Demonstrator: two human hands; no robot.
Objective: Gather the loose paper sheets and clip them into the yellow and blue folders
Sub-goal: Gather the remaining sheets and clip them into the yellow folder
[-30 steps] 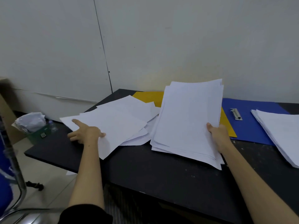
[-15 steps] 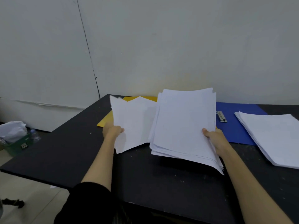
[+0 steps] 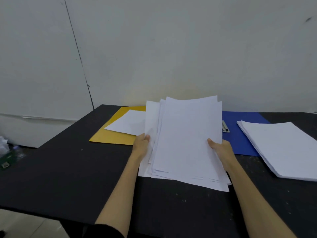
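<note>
A thick uneven stack of white sheets (image 3: pixel 187 138) is tilted up over the middle of the black table (image 3: pixel 68 177). My left hand (image 3: pixel 141 143) grips its left edge and my right hand (image 3: pixel 221 147) grips its right edge. Behind it on the left lies the open yellow folder (image 3: pixel 113 136) with a loose white sheet (image 3: pixel 128 123) resting on it. The open blue folder (image 3: pixel 240 134) lies behind on the right, its metal clip (image 3: pixel 225 126) showing beside the held stack. A second paper stack (image 3: pixel 281 148) lies flat, overlapping the blue folder's right part.
A white wall stands right behind the table. Off the table's left edge, a green bin (image 3: pixel 7 158) with crumpled paper sits on the floor. Pale floor tiles show below the table's front left corner.
My left hand swept the loose sheets from the left side rightward and joined them to the stack held by my right hand. One sheet stays on the yellow folder.
</note>
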